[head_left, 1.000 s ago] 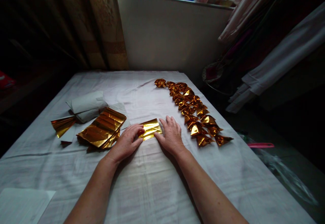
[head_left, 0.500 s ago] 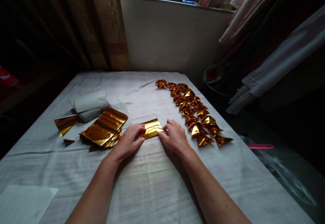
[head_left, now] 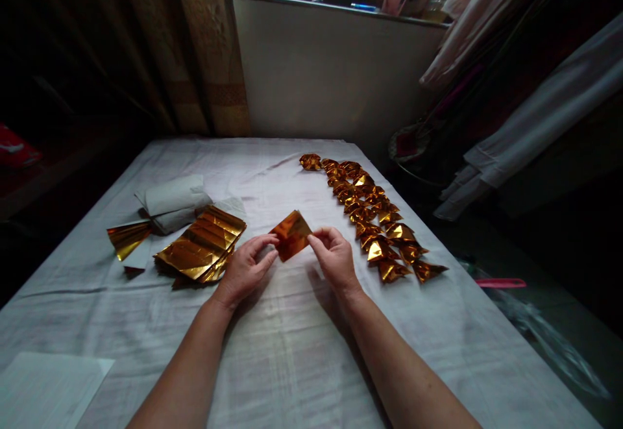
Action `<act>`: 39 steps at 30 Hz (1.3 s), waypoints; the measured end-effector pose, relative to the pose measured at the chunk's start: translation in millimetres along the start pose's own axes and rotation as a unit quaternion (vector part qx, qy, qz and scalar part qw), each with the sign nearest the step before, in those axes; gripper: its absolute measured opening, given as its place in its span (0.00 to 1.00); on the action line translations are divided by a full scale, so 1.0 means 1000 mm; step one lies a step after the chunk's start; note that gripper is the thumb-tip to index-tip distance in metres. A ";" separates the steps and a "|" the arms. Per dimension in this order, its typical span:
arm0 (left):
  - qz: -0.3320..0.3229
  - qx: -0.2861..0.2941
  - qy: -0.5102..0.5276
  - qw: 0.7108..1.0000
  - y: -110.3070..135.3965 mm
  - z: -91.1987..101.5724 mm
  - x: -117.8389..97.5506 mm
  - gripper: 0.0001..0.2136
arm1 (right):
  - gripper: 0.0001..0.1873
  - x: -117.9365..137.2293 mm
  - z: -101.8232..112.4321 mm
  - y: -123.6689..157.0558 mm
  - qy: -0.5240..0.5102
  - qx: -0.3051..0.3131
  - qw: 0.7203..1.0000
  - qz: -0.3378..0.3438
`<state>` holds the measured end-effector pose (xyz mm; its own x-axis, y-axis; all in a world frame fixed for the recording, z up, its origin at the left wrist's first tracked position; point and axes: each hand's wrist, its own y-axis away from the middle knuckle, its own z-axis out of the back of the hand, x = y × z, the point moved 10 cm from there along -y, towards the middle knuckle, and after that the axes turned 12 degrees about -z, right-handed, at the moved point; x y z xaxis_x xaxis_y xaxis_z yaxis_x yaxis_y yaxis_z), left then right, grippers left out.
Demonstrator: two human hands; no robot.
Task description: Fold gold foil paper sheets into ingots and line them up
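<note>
Head view: the right hand (head_left: 337,260) is clamped on the right corner of a gold foil sheet (head_left: 292,234), thumb against fingers. At the sheet's left corner, the fingertips of the left hand (head_left: 248,270) touch it, hiding that corner; whether its thumb grips too, I cannot tell. The sheet lies between both hands, tilted, one corner pointing far; whether its near corner touches the white cloth (head_left: 277,351) is hard to make out.

Left of the left hand, a stack of gold sheets (head_left: 202,244) partly covers a pale paper behind it. Farther left lie a crumpled white wrapper (head_left: 172,195) and a fanned gold piece (head_left: 127,239). A white paper (head_left: 48,390) is cut off at the near left.

On the right, folded gold pieces (head_left: 382,249) overlap in rows near the table's right edge, too crowded to count. A strip of cloth separates them from the right hand; a wider stretch runs from the sheet to the far edge. Beyond the right edge, a clear plastic bag (head_left: 555,344) fades into shadow.
</note>
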<state>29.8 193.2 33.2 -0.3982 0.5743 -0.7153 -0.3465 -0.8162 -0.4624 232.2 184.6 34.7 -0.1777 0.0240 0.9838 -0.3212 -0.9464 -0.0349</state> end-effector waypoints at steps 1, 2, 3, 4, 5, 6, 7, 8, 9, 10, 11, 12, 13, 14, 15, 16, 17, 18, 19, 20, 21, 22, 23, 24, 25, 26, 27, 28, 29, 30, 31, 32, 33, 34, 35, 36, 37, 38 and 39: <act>0.011 -0.029 -0.002 1.000 0.000 0.006 0.002 0.11 | 0.09 0.010 0.008 0.003 0.000 -0.028 0.999 0.027; 0.019 -0.058 -0.006 0.998 0.000 0.011 0.002 0.11 | 0.08 0.021 0.017 0.007 0.013 -0.059 0.996 0.063; 0.022 -0.082 -0.012 0.996 0.000 0.016 0.001 0.12 | 0.08 0.034 0.024 0.012 0.040 -0.088 0.990 0.108; 0.022 -0.103 -0.015 0.994 0.000 0.020 -0.001 0.13 | 0.07 0.047 0.025 0.019 0.080 -0.095 0.980 0.159; 0.019 -0.118 -0.015 0.993 0.000 0.023 -0.004 0.13 | 0.08 0.057 0.022 0.026 0.128 -0.084 0.967 0.202; 0.016 -0.129 -0.011 0.991 0.000 0.025 -0.008 0.14 | 0.09 0.062 0.016 0.031 0.178 -0.068 0.953 0.234; 0.014 -0.134 -0.005 0.991 0.000 0.025 -0.012 0.15 | 0.10 0.064 0.008 0.036 0.224 -0.050 0.938 0.260; 0.013 -0.130 0.001 0.991 -0.001 0.024 -0.015 0.15 | 0.10 0.065 0.001 0.041 0.259 -0.037 0.923 0.284; 0.014 -0.116 0.008 0.993 -0.002 0.021 -0.018 0.16 | 0.10 0.065 -0.005 0.046 0.279 -0.031 0.909 0.308; 0.016 -0.097 0.015 0.995 -0.003 0.017 -0.020 0.17 | 0.09 0.065 -0.010 0.050 0.286 -0.030 0.898 0.334; 0.019 -0.074 0.022 0.997 -0.003 0.011 -0.021 0.18 | 0.08 0.066 -0.014 0.055 0.282 -0.031 0.890 0.357; 0.024 -0.049 0.031 0.998 -0.003 0.006 -0.021 0.19 | 0.07 0.066 -0.018 0.058 0.271 -0.030 0.886 0.375; 0.028 -0.026 0.038 0.999 -0.003 0.001 -0.020 0.20 | 0.05 0.066 -0.021 0.061 0.259 -0.026 0.886 0.384; 0.030 -0.007 0.042 0.999 -0.002 -0.004 -0.019 0.20 | 0.04 0.065 -0.024 0.062 0.249 -0.016 0.888 0.385; 0.031 0.006 0.043 0.999 -0.002 -0.007 -0.017 0.19 | 0.04 0.064 -0.028 0.062 0.242 -0.002 0.892 0.381; 0.030 0.015 0.040 0.999 -0.001 -0.009 -0.016 0.19 | 0.05 0.063 -0.031 0.062 0.236 0.013 0.896 0.376; 0.029 0.019 0.034 0.999 -0.001 -0.010 -0.014 0.18 | 0.05 0.062 -0.034 0.063 0.232 0.028 0.898 0.373; 0.029 0.018 0.028 0.999 -0.001 -0.010 -0.012 0.19 | 0.06 0.061 -0.037 0.064 0.232 0.043 0.898 0.371; 0.030 0.016 0.021 0.999 0.000 -0.009 -0.011 0.19 | 0.05 0.060 -0.039 0.064 0.235 0.059 0.897 0.370; 0.031 0.014 0.016 0.999 0.000 -0.008 -0.009 0.20 | 0.05 0.058 -0.041 0.063 0.243 0.074 0.895 0.367; 0.032 0.011 0.008 0.999 0.000 -0.006 -0.008 0.20 | 0.04 0.054 -0.043 0.062 0.255 0.086 0.892 0.362; 0.032 0.006 -0.003 0.999 0.000 -0.003 -0.006 0.20 | 0.03 0.051 -0.043 0.059 0.271 0.093 0.890 0.355; 0.032 0.000 -0.018 0.999 0.001 0.001 -0.005 0.20 | 0.02 0.046 -0.043 0.055 0.289 0.096 0.887 0.346; 0.031 -0.004 -0.035 0.999 0.001 0.005 -0.004 0.20 | 0.02 0.042 -0.041 0.051 0.306 0.095 0.886 0.336; 0.030 -0.009 -0.052 0.998 0.001 0.008 -0.003 0.20 | 0.02 0.038 -0.038 0.046 0.318 0.091 0.885 0.328; 0.030 -0.013 -0.067 0.997 0.001 0.012 -0.001 0.20 | 0.03 0.035 -0.035 0.042 0.326 0.087 0.884 0.323; 0.029 -0.015 -0.080 0.996 0.001 0.014 0.000 0.19 | 0.04 0.033 -0.033 0.039 0.330 0.085 0.884 0.319; 0.029 -0.015 -0.090 0.995 0.001 0.015 0.001 0.19 | 0.05 0.030 -0.031 0.037 0.333 0.085 0.884 0.317; 0.029 -0.014 -0.097 0.995 0.001 0.016 0.002 0.19 | 0.06 0.028 -0.030 0.035 0.335 0.086 0.884 0.315; 0.029 -0.013 -0.102 0.994 0.001 0.015 0.003 0.18 | 0.06 0.027 -0.029 0.034 0.338 0.088 0.883 0.313; 0.029 -0.011 -0.107 0.994 0.002 0.015 0.003 0.18 | 0.07 0.025 -0.030 0.034 0.341 0.092 0.883 0.310; 0.027 -0.009 -0.114 0.993 0.002 0.013 0.003 0.17 | 0.08 0.024 -0.031 0.033 0.342 0.097 0.883 0.306; 0.024 -0.006 -0.123 0.992 0.002 0.012 0.002 0.15 | 0.09 0.023 -0.032 0.033 0.342 0.101 0.885 0.301; 0.019 -0.003 -0.136 0.990 0.001 0.011 0.000 0.14 | 0.10 0.021 -0.033 0.033 0.341 0.106 0.886 0.295; 0.012 0.002 -0.151 0.988 0.001 0.010 -0.002 0.12 | 0.11 0.020 -0.034 0.033 0.341 0.110 0.888 0.288; 0.004 0.009 -0.167 0.986 0.001 0.008 -0.005 0.11 | 0.12 0.019 -0.035 0.033 0.342 0.114 0.889 0.281; -0.006 0.017 -0.182 0.983 0.001 0.007 -0.008 0.11 | 0.13 0.017 -0.036 0.032 0.344 0.116 0.890 0.275; -0.015 0.027 -0.195 0.980 0.001 0.004 -0.011 0.12 | 0.14 0.016 -0.037 0.032 0.347 0.116 0.891 0.269; -0.023 0.036 -0.207 0.977 0.001 0.002 -0.013 0.14 | 0.14 0.015 -0.037 0.031 0.350 0.117 0.891 0.265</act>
<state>32.7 185.3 43.0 -0.6848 0.5992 -0.4146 -0.4247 -0.7906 -0.4411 185.1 167.4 41.9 -0.8098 -0.3285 0.4861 0.1689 -0.9240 -0.3430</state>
